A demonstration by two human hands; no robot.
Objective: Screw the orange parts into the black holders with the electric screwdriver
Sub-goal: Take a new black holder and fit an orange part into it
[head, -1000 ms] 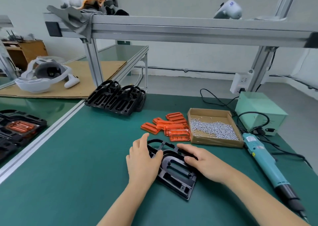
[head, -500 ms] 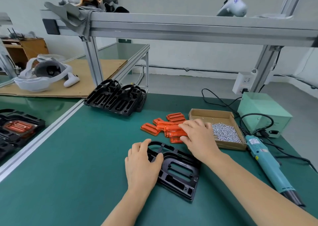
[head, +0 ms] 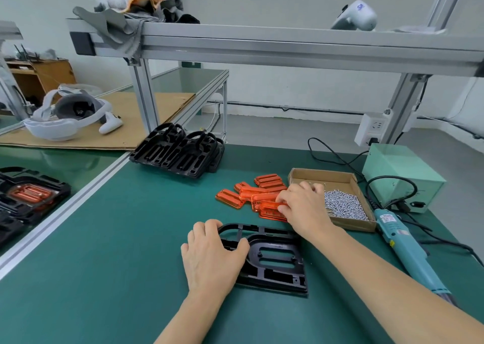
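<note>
Your left hand (head: 213, 258) pins the black holder (head: 272, 261) near the worktop's front edge. Your right hand (head: 301, 206) pinches one orange part (head: 269, 207) from the overlapping pile; neighbours may drag along.

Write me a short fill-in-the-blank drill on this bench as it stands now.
1. The left hand rests on the black ____.
2. The right hand pinches an ____ part from the pile.
3. The cardboard box holds loose ____.
4. The screwdriver lies on the mat, to the ____ of the right arm.

Missing words: holder; orange; screws; right
</note>
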